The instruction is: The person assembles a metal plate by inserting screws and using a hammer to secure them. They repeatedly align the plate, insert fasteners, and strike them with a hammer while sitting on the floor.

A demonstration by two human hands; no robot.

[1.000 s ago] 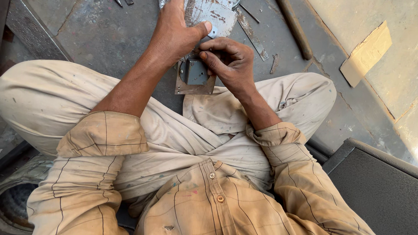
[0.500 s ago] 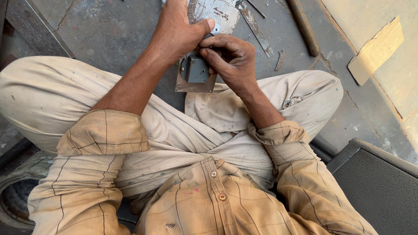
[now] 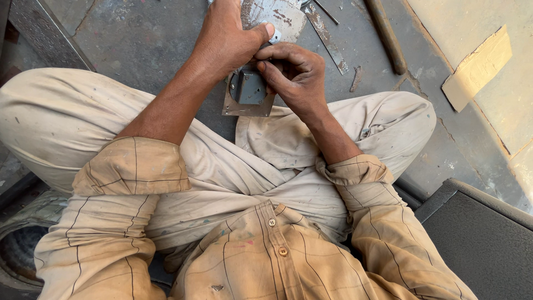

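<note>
I sit cross-legged on a grey floor, in beige trousers and a checked shirt. Both hands meet over a small metal lock body (image 3: 249, 89) mounted on a flat rusty plate, held just above my knees. My left hand (image 3: 227, 39) grips its top edge, thumb pressed near a small bright metal piece. My right hand (image 3: 294, 75) clasps the right side of the lock, its fingers curled against the dark box. A worn grey metal sheet (image 3: 277, 14) lies right behind the hands.
A rusty flat strip (image 3: 326, 39) and a round bar (image 3: 387, 36) lie on the floor at the upper right. A piece of cardboard (image 3: 477, 66) rests near the wall. A dark cushion (image 3: 477, 244) sits at the lower right, a tyre-like object (image 3: 16, 250) at the lower left.
The view has shifted slightly, so the hands and lock sit a little higher in frame. Both hands keep their hold on the lock; the right fingers have shifted slightly.
</note>
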